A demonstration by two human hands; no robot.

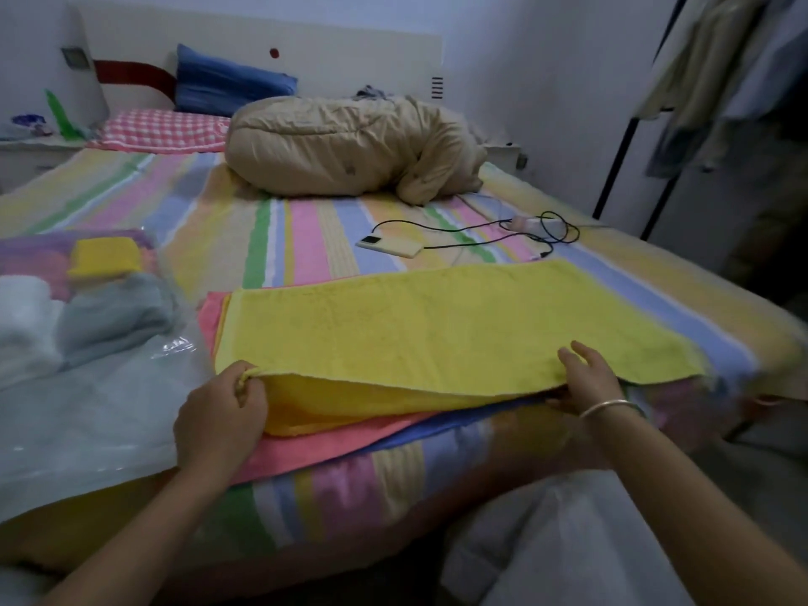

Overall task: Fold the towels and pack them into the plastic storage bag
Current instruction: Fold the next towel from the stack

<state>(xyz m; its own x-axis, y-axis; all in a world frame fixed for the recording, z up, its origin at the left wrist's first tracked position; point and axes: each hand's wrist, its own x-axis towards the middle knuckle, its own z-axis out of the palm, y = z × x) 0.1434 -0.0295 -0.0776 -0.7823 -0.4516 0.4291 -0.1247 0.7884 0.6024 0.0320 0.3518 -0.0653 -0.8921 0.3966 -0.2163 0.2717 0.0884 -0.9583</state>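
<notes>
1. Two hands hold the near edge of the yellow towel. L hand pinches the near-left corner betw. thumb and curled fingers. R hand grips the same edge further right, fingers on top, thumb underneath.
2. Reason for grip (judgement): two spaced holds on one edge make it run straight, so it can be carried over to the far edge w/o sagging. Step in hand: first fold.
3. Towel pos.: spread across the striped bed sheet, long side left-to-right, close to the bed's front edge. Near edge is raised off the layers below; far edge lies flat.
4. Towel appearance: pale lemon terry, rough nap, no marked creases. Prob. limp, so expect droop betw. the hands.
5. Below it: deeper yellow layer, pink towel, blue towel, edges offset. Cannot tell whether the deeper yellow layer is a separate towel.
6. Plastic storage bag: clear, just beside the stack on the left. Folded towels (white, grey-blue, yellow) appear to sit in its far end. Adjacent placing prob. shortens transfer.
7. Phone w/ cable lies beyond the towel, apart from it.
</notes>
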